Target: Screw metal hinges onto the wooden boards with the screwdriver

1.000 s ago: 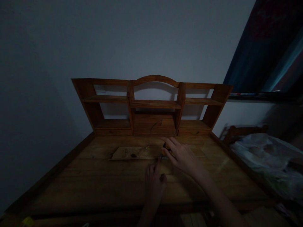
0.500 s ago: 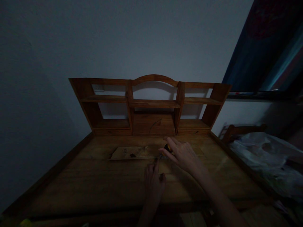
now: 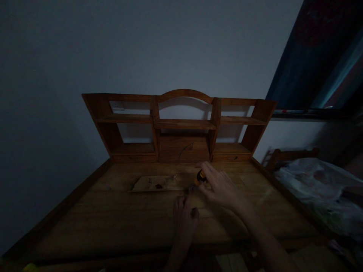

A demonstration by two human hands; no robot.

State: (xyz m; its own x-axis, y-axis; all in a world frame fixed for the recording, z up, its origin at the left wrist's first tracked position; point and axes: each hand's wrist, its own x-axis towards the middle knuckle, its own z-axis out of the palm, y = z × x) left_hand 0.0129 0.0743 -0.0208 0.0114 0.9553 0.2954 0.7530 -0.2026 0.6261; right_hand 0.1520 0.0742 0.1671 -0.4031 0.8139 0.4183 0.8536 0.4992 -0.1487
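My right hand (image 3: 218, 185) is closed around the black and yellow handle of a screwdriver (image 3: 200, 176), thumb on the near side and fingers over the top. The tool's lower end is at the near edge of a thin wooden board (image 3: 153, 183) lying on the desk, but its tip is too dark to make out. Just in front of that edge, my left hand (image 3: 185, 215) has its fingers curled, with the index fingertip close below the screwdriver's end. Something small and dark shows by the left thumb; what these fingers hold is unclear.
A wooden desk (image 3: 127, 223) spans the foreground, with a shelf unit (image 3: 185, 124) along its back edge against the wall. White plastic bags (image 3: 312, 177) lie beyond the right edge, near a wooden chair back (image 3: 295, 154). A dark curtain hangs at upper right.
My right thumb has drawn back toward the palm and lower, baring more of the screwdriver's handle. My left hand has stayed almost in place.
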